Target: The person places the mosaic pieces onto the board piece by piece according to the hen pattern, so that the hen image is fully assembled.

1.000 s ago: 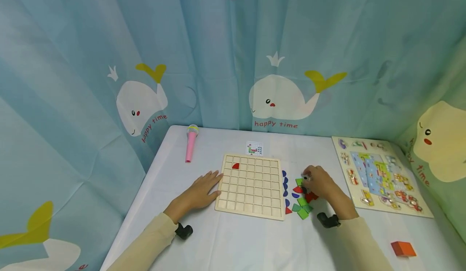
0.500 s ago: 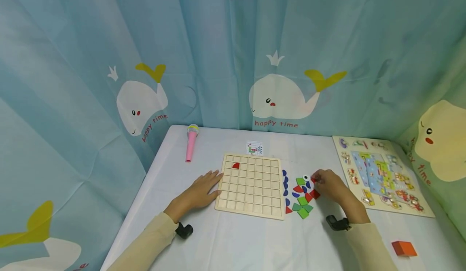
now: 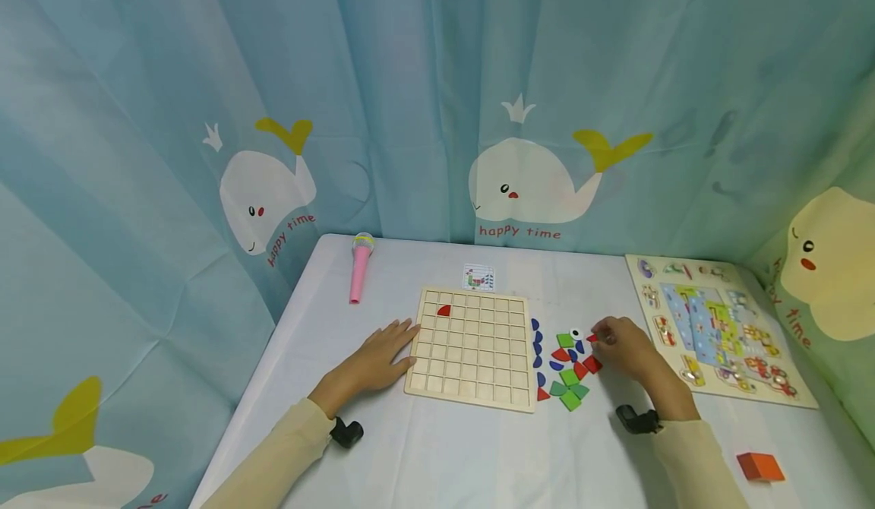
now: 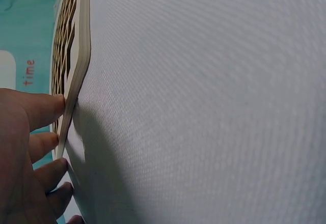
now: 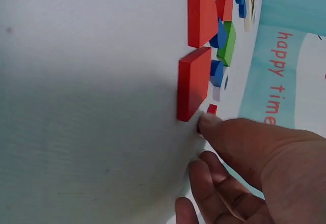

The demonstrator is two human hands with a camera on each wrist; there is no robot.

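My left hand (image 3: pixel 384 357) rests on the table with its fingers extended, fingertips touching the left edge of a wooden grid board (image 3: pixel 473 401). One red quarter-round piece (image 3: pixel 444 311) sits in a cell near the board's upper left. To the right of the pile, my right hand (image 3: pixel 623 348) pinches a small red piece (image 3: pixel 592 338) at its fingertips, the shape partly hidden. In the right wrist view a thick red square block (image 5: pixel 195 84) lies just beside the thumb. The pile holds green squares (image 3: pixel 570 400), blue half-rounds (image 3: pixel 537 348) and a round eye piece (image 3: pixel 576 333).
A printed pattern card (image 3: pixel 478 277) lies behind the board. At the back left is a pink toy microphone (image 3: pixel 358 270). A peg puzzle board (image 3: pixel 718 327) lies at the right, with an orange block (image 3: pixel 760 466) nearer the front. A whale-print curtain (image 3: pixel 424 114) hangs behind the table.
My right hand has moved right from above the pile, uncovering the eye piece and several red and blue pieces. A small red piece shows at its fingertips. The left hand has stayed put.
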